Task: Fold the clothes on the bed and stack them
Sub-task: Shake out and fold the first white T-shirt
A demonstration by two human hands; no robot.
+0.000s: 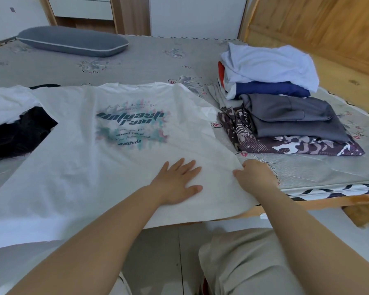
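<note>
Bare forearms without sleeves, no rings or watch visible, and light beige shorts [243,262] over the legs.

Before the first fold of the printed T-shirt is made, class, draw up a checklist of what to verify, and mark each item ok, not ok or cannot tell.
1. White T-shirt spread flat, print up: ok.
2. Left hand pressing flat on the shirt to hold it: ok.
3. Right hand gripping the shirt's right edge: ok.
4. Hem fully on the bed: not ok, it hangs over the near edge.
5. Left sleeve free: not ok, it lies over the black garment.
6. Folded stack tidy for adding: not ok, the top pale blue piece is rumpled.
</note>
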